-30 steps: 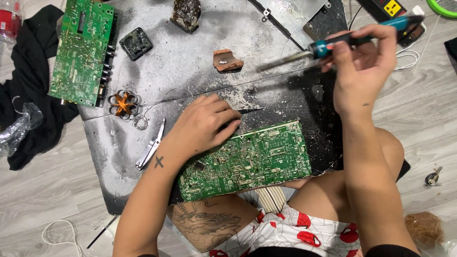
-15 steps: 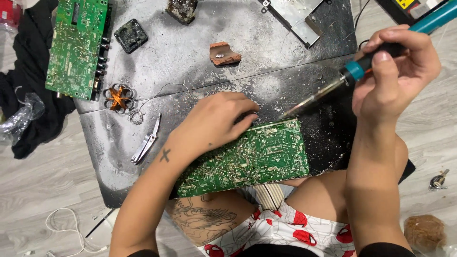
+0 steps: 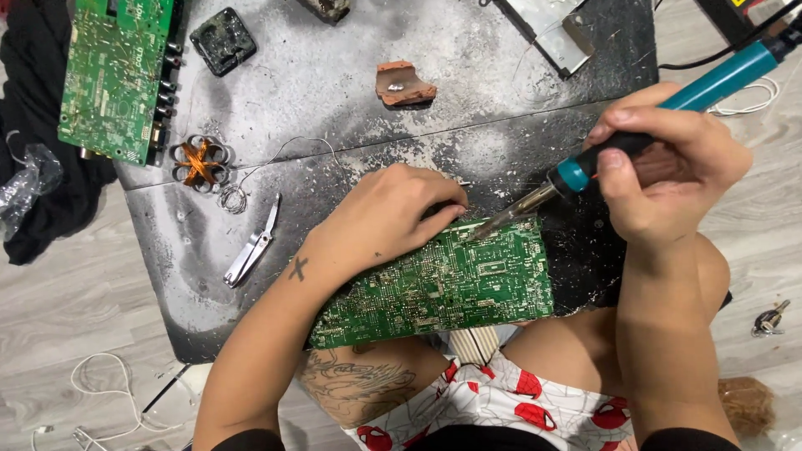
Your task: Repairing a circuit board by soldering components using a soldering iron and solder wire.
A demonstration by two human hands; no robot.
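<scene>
A second ago the right hand (image 3: 668, 167) held the soldering iron (image 3: 618, 150) lifted high, its tip pointing out over the dark work board (image 3: 351, 92), well away from the circuit board (image 3: 443, 284). Since then that hand has dropped and drawn closer, and the tip below its grip now meets the circuit board's top edge, just beside the fingertips of the left hand (image 3: 384, 217). Those fingers have slid slightly along that edge toward the tip.
</scene>
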